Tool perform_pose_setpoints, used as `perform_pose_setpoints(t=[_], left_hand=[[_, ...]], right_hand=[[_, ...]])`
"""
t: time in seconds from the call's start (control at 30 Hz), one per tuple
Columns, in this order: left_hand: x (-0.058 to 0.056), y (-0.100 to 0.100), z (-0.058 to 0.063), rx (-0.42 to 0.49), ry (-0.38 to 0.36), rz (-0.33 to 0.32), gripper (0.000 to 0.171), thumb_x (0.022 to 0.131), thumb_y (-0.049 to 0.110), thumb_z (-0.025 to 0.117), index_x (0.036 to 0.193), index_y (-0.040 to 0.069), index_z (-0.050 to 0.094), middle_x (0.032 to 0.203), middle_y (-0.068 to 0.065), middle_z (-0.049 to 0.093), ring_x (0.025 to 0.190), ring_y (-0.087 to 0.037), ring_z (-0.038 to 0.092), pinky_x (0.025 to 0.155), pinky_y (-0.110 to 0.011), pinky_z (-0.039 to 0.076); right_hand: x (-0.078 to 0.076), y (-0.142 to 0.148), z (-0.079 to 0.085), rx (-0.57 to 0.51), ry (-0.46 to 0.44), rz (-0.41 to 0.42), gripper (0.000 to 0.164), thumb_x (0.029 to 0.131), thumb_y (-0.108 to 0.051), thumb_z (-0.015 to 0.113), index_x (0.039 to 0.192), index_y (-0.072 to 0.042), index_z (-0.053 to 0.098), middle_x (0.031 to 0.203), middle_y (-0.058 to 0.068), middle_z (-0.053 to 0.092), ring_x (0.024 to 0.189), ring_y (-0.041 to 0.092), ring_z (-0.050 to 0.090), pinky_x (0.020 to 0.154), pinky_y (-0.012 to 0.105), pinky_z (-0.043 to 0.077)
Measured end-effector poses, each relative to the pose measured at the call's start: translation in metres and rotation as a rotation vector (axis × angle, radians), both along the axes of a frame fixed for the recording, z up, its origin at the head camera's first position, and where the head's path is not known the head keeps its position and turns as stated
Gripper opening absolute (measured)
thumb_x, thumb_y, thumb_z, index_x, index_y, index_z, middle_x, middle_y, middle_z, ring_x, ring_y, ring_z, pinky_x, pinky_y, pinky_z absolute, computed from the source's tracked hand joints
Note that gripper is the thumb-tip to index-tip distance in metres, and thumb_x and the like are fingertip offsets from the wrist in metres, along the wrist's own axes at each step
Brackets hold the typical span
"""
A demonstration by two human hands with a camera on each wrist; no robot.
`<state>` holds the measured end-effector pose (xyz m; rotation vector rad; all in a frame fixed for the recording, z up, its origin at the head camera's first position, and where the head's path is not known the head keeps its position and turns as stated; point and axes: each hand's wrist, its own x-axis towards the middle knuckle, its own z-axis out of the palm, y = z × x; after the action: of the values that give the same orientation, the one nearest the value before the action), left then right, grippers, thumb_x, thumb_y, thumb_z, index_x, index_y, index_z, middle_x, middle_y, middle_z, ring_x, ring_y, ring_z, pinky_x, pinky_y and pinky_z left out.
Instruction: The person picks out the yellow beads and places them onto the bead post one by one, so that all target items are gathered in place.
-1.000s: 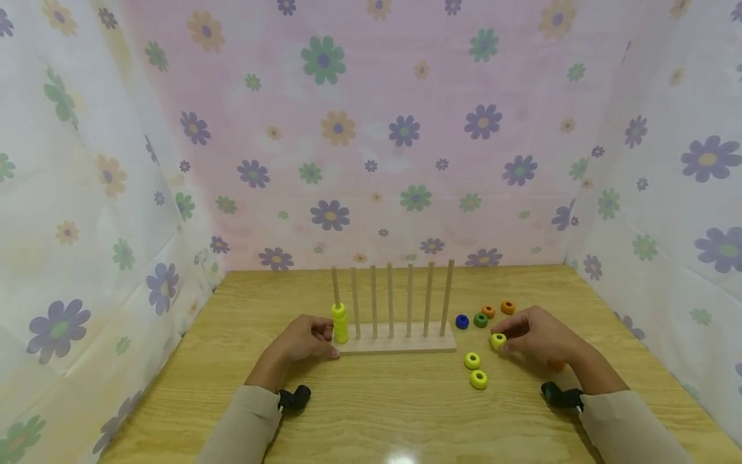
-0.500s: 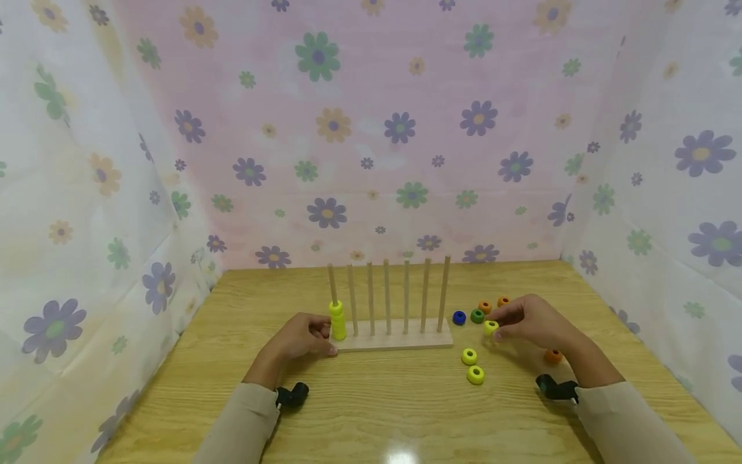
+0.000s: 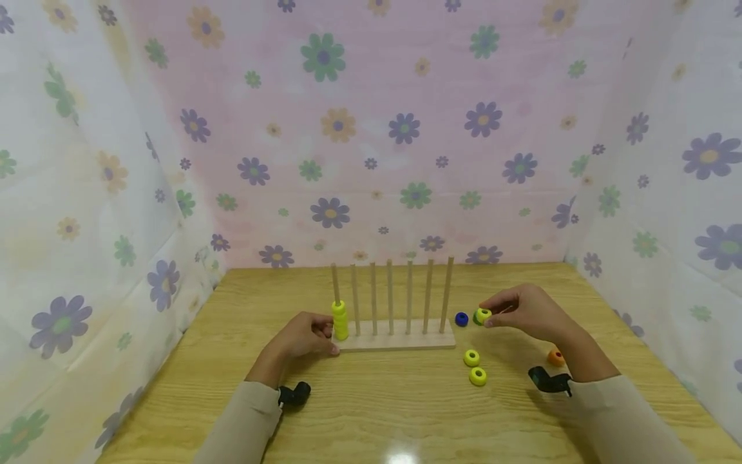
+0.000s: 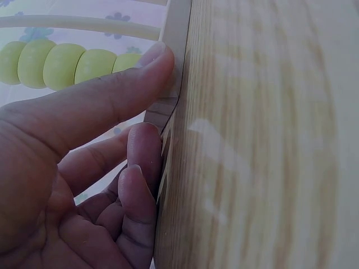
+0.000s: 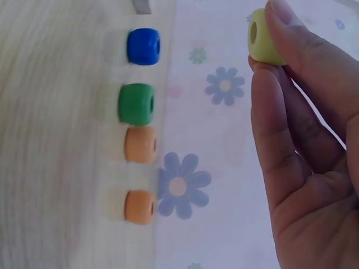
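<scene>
A wooden peg rack (image 3: 400,341) with several upright rods stands mid-table. Its leftmost rod carries a stack of yellow beads (image 3: 339,322). My left hand (image 3: 298,336) grips the left end of the base, thumb on the front edge, seen close in the left wrist view. To the right of the rack, my right hand (image 3: 533,312) pinches a single yellow bead (image 5: 262,39) between thumb and fingers, raised above the table. From the head, that bead overlaps a green bead (image 5: 134,104), which the right wrist view shows whole.
A blue bead (image 3: 461,319) lies right of the base. Two orange beads (image 5: 140,144) sit beyond the green one, hidden from the head by my right hand. Two yellow beads (image 3: 471,357) lie nearer, and another orange bead (image 3: 556,356) rests by my right wrist. Flowered cloth (image 3: 371,129) surrounds the table.
The right hand has lifted the yellow bead off the table and carried it up and left, toward the green bead. My left hand keeps its grip on the rack.
</scene>
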<state>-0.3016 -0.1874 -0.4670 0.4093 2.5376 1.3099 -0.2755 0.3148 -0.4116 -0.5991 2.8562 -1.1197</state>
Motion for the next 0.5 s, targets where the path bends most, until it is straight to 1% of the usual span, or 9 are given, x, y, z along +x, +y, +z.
perform_pose_setpoints(t=[0.1, 0.27, 0.4, 0.5], left_hand=[[0.0, 0.0, 0.0, 0.01, -0.002, -0.008, 0.058, 0.077, 0.015, 0.093, 0.131, 0.009, 0.071, 0.098, -0.009, 0.064, 0.082, -0.02, 0.056, 0.073, -0.032, 0.048], [-0.001, 0.001, -0.003, 0.009, -0.008, -0.009, 0.06, 0.077, 0.018, 0.094, 0.132, 0.01, 0.071, 0.098, -0.007, 0.065, 0.084, -0.02, 0.056, 0.074, -0.031, 0.048], [-0.001, 0.0, -0.004, -0.001, 0.002, -0.011, 0.056, 0.077, 0.019, 0.094, 0.128, 0.01, 0.072, 0.097, -0.007, 0.064, 0.083, -0.019, 0.055, 0.072, -0.03, 0.048], [0.001, 0.0, -0.003, 0.008, 0.006, -0.017, 0.052, 0.078, 0.018, 0.093, 0.126, 0.011, 0.073, 0.096, -0.008, 0.063, 0.082, -0.019, 0.054, 0.071, -0.03, 0.046]], right_hand=[[0.001, -0.004, 0.005, -0.01, 0.018, -0.013, 0.03, 0.087, -0.031, 0.085, 0.114, -0.02, 0.08, 0.108, 0.0, 0.078, 0.089, 0.01, 0.073, 0.074, 0.026, 0.059], [0.003, -0.011, 0.014, -0.051, 0.048, -0.017, 0.029, 0.087, -0.028, 0.085, 0.115, -0.019, 0.08, 0.107, 0.001, 0.078, 0.09, 0.012, 0.074, 0.074, 0.026, 0.06], [0.004, -0.016, 0.021, -0.082, 0.066, -0.014, 0.03, 0.087, -0.031, 0.084, 0.115, -0.019, 0.079, 0.107, 0.002, 0.077, 0.09, 0.012, 0.074, 0.075, 0.028, 0.061], [0.005, -0.02, 0.026, -0.095, 0.078, -0.016, 0.03, 0.086, -0.033, 0.085, 0.113, -0.02, 0.08, 0.107, 0.001, 0.077, 0.087, 0.011, 0.074, 0.074, 0.029, 0.061]])
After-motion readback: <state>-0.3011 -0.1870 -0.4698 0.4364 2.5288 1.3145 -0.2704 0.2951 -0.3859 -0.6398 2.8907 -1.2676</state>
